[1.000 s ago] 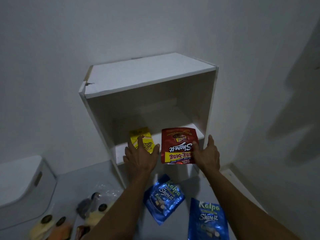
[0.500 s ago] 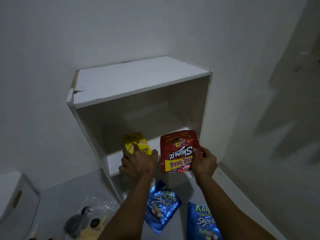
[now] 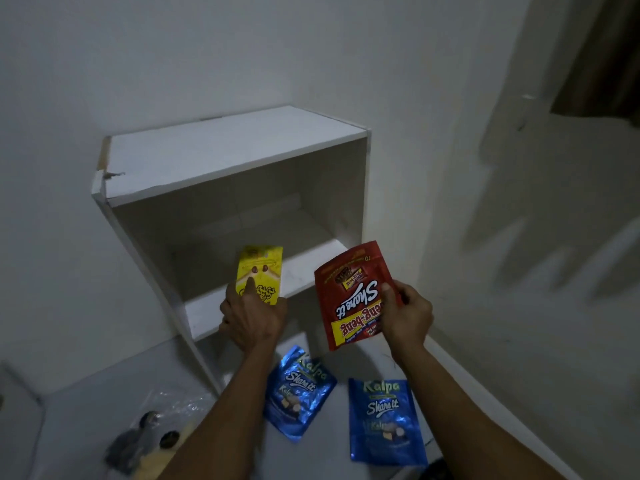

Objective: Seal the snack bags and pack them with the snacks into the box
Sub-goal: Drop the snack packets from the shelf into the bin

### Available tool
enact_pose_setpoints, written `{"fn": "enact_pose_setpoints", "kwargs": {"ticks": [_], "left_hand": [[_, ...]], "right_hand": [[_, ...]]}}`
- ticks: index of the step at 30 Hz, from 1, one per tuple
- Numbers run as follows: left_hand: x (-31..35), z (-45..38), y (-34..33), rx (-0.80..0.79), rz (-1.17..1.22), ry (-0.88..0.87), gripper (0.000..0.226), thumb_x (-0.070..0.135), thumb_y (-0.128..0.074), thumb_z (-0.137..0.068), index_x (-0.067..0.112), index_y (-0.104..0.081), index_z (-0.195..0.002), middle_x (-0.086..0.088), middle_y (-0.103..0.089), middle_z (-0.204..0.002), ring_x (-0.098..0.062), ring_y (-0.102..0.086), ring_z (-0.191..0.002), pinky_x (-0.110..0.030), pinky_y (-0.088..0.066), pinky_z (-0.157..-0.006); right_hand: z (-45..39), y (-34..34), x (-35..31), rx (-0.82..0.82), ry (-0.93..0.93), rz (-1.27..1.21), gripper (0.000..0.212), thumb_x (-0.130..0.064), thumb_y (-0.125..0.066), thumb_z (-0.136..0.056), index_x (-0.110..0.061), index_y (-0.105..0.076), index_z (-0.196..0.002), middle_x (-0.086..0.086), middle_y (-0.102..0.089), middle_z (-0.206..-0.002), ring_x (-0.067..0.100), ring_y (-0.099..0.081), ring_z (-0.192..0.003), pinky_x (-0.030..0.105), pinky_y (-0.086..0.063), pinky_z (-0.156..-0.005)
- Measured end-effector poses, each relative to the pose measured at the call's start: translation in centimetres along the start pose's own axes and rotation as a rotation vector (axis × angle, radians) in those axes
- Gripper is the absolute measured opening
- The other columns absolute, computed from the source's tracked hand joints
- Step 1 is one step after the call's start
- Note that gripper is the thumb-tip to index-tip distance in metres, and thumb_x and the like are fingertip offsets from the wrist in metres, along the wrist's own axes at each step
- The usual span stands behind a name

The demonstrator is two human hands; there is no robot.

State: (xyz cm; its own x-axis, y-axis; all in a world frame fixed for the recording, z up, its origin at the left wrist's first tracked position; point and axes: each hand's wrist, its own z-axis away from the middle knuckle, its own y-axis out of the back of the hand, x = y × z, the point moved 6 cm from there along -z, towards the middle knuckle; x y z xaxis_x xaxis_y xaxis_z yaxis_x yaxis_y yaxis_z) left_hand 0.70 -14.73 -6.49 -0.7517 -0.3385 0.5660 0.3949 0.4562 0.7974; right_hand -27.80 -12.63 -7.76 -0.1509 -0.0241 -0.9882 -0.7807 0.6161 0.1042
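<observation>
My right hand (image 3: 406,315) grips a red Beng-beng Share It snack bag (image 3: 351,296) by its right edge and holds it in the air, off the shelf and upside down. My left hand (image 3: 252,317) is closed on the lower part of a yellow snack bag (image 3: 260,273), which stands on the shelf board (image 3: 204,315) of a white open cabinet (image 3: 228,157). Two blue Kalpa Share It bags lie flat on the floor below, one (image 3: 299,393) under my left forearm and one (image 3: 384,422) further right.
A clear plastic bag with dark and pale snacks (image 3: 156,434) lies on the floor at lower left. White walls close in behind and to the right of the cabinet. A white container edge (image 3: 14,407) shows at far left.
My right hand has lifted the red bag off the shelf and pulled it right and toward me. My left hand has taken hold of the yellow bag. The view has drawn back.
</observation>
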Motion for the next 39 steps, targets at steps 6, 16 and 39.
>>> {"fn": "enact_pose_setpoints", "kwargs": {"ticks": [6,16,39], "left_hand": [[3.3,5.9,0.2,0.094,0.217,-0.252,0.063,0.04,-0.073,-0.07,0.018,-0.06,-0.128,-0.016,-0.047,-0.135,-0.04,-0.046,-0.113,-0.052,-0.046,-0.089],[17.5,24.6,-7.3,-0.12,0.389,-0.312,0.055,0.038,-0.07,-0.072,0.028,-0.064,-0.125,-0.007,-0.046,-0.137,-0.034,-0.045,-0.119,-0.05,-0.044,-0.096],[3.1,45.9,-37.3,-0.866,-0.078,-0.211,0.049,0.06,-0.055,-0.071,0.03,-0.068,-0.107,-0.008,-0.057,-0.112,-0.035,-0.059,-0.099,-0.051,-0.055,-0.075]], "right_hand": [[-1.0,6.3,-1.1,0.025,0.037,0.01,0.02,-0.026,-0.064,-0.094,-0.012,-0.074,-0.105,-0.001,-0.071,-0.083,0.011,-0.068,-0.071,0.03,-0.058,-0.07],[-6.3,29.4,1.6,0.18,0.09,0.243,0.023,-0.032,-0.059,-0.095,-0.017,-0.075,-0.101,0.002,-0.076,-0.09,0.019,-0.07,-0.081,0.032,-0.056,-0.075],[5.6,36.8,36.6,0.112,-0.653,0.675,0.022,-0.029,-0.05,-0.097,-0.022,-0.069,-0.105,0.009,-0.071,-0.094,0.031,-0.065,-0.088,0.037,-0.055,-0.072]]}}
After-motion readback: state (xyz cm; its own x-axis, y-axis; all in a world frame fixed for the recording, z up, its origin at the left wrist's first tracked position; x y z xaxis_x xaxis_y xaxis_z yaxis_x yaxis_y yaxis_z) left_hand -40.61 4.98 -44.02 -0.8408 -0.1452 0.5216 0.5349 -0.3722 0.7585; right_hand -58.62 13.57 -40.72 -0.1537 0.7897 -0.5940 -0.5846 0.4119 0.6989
